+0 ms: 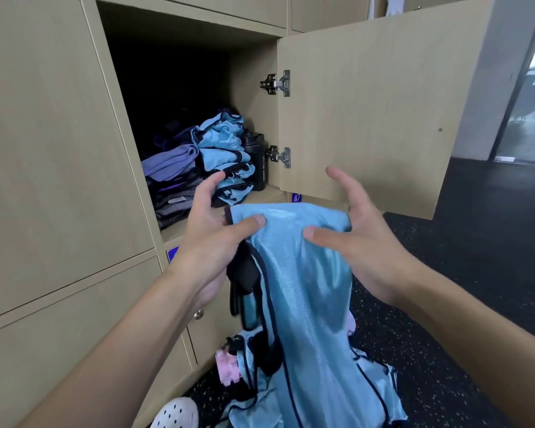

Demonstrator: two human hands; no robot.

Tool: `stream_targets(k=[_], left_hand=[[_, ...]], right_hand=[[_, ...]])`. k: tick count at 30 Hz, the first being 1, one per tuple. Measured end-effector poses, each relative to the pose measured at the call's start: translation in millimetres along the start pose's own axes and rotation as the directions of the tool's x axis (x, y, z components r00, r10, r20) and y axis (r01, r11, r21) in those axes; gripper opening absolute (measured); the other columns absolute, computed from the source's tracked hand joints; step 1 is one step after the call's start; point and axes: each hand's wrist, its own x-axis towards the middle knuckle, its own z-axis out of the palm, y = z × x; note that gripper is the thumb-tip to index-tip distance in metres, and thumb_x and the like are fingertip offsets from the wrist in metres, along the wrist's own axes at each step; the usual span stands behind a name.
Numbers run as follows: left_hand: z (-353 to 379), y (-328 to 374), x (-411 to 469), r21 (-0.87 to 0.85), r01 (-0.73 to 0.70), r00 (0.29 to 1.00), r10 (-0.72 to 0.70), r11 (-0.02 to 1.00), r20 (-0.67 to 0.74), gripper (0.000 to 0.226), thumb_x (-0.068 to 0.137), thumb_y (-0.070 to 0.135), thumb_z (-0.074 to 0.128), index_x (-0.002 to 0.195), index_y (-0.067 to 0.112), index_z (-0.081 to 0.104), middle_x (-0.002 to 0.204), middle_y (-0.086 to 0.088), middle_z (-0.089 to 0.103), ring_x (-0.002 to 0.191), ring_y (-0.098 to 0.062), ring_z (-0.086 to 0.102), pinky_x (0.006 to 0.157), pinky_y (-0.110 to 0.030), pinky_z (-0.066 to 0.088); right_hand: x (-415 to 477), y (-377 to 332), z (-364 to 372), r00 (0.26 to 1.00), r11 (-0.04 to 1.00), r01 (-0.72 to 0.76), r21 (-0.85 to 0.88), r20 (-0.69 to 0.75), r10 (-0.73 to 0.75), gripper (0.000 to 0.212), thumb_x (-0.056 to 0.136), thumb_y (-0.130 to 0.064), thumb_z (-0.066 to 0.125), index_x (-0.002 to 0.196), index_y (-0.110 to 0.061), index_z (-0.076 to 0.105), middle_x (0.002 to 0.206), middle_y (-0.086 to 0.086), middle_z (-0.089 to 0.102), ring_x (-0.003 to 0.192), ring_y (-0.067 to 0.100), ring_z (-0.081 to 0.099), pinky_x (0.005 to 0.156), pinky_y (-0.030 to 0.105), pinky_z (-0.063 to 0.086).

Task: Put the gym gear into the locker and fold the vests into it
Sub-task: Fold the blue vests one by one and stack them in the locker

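A light blue mesh vest (303, 291) with dark trim hangs in front of the open locker (179, 57). My left hand (217, 239) pinches its top left edge, thumb on the front of the cloth. My right hand (359, 239) holds the top right edge with the thumb pressed on the fabric and the fingers spread behind. Inside the locker a stack of folded blue vests (226, 149) sits next to folded purple and grey clothes (170, 180). A black bottle (257, 156) stands at the locker's right wall.
The locker door (377, 112) stands open to the right. More blue vests (371, 393) and a pink item (226, 366) lie on the dark speckled floor below. A white perforated shoe (175, 413) shows at the bottom. Closed locker doors (50, 149) fill the left.
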Motion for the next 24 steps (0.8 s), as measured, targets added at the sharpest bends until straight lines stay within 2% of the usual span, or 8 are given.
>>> stream_targets(k=[2,3,7,10,14,20,22,24], left_hand=[[-1,1,-1,0.031,0.049,0.996,-0.051,0.998,0.072,0.085,0.083,-0.008,0.070,0.145,0.039,0.034,0.095,-0.012,0.077,0.090,-0.025,0.074,0.082,-0.037,0.061],[-1,1,-2,0.064,0.071,0.988,-0.079,0.995,0.131,0.090,0.082,-0.008,0.071,0.146,0.042,0.030,0.099,-0.013,0.076,0.095,-0.028,0.074,0.087,-0.040,0.059],[0,0,-4,0.132,0.057,0.973,-0.085,0.990,0.217,0.099,0.082,-0.013,0.068,0.146,0.050,0.027,0.106,-0.023,0.073,0.099,-0.032,0.071,0.092,-0.042,0.057],[1,2,-2,0.059,0.006,0.986,-0.016,0.998,0.167,0.092,0.086,-0.016,0.062,0.147,0.046,0.030,0.108,-0.024,0.071,0.094,-0.030,0.070,0.089,-0.040,0.058],[2,3,0,-0.002,0.003,0.998,-0.003,1.000,0.060,0.086,0.086,-0.016,0.061,0.145,0.041,0.035,0.108,-0.024,0.071,0.093,-0.031,0.070,0.085,-0.043,0.059],[0,3,-2,-0.067,0.112,0.992,-0.116,0.991,-0.050,0.075,0.088,0.006,0.070,0.145,0.040,0.035,0.095,-0.002,0.078,0.075,-0.017,0.073,0.059,-0.030,0.057],[3,0,-8,-0.069,0.192,0.981,-0.192,0.979,0.017,0.084,0.083,0.018,0.075,0.146,0.047,0.028,0.094,0.004,0.078,0.078,-0.012,0.074,0.068,-0.030,0.055],[8,-5,-15,-0.086,0.251,0.964,-0.241,0.964,0.111,0.101,0.070,0.022,0.078,0.148,0.052,0.021,0.099,0.004,0.078,0.088,-0.013,0.074,0.079,-0.035,0.055]], right_hand=[[4,0,-2,0.993,0.997,0.005,0.080,-0.115,0.005,0.078,0.080,-0.001,0.077,0.129,-0.053,0.048,0.126,0.024,0.057,0.108,0.041,0.063,0.099,0.052,0.051],[5,1,-3,0.988,0.993,0.013,0.118,-0.152,0.005,0.073,0.078,-0.005,0.077,0.127,-0.052,0.051,0.125,0.028,0.055,0.110,0.044,0.061,0.099,0.054,0.051],[6,4,-4,0.984,0.998,-0.003,0.064,-0.176,0.014,0.068,0.067,-0.024,0.079,0.121,-0.056,0.054,0.135,0.018,0.051,0.121,0.032,0.058,0.103,0.049,0.048],[4,6,-6,0.998,0.990,-0.064,0.128,-0.013,0.066,0.087,0.060,-0.028,0.088,0.127,-0.063,0.045,0.144,0.010,0.047,0.124,0.023,0.058,0.106,0.048,0.046],[-2,12,5,0.985,0.994,-0.094,0.048,0.152,0.086,0.111,0.068,-0.008,0.088,0.139,-0.066,0.026,0.151,-0.008,0.041,0.127,0.017,0.057,0.108,0.047,0.045],[0,7,13,0.999,0.999,-0.014,0.036,-0.032,0.015,0.090,0.081,0.001,0.076,0.140,-0.054,0.035,0.144,-0.023,0.033,0.129,-0.007,0.043,0.106,0.031,0.045],[1,6,12,0.992,0.999,0.005,0.039,-0.129,0.000,0.088,0.083,-0.001,0.075,0.142,-0.052,0.034,0.140,-0.024,0.030,0.124,-0.017,0.036,0.107,0.029,0.039],[2,5,12,0.981,1.000,0.019,0.020,-0.195,-0.015,0.085,0.084,-0.005,0.075,0.142,-0.051,0.033,0.135,-0.024,0.029,0.102,-0.037,0.027,0.097,0.018,0.036]])
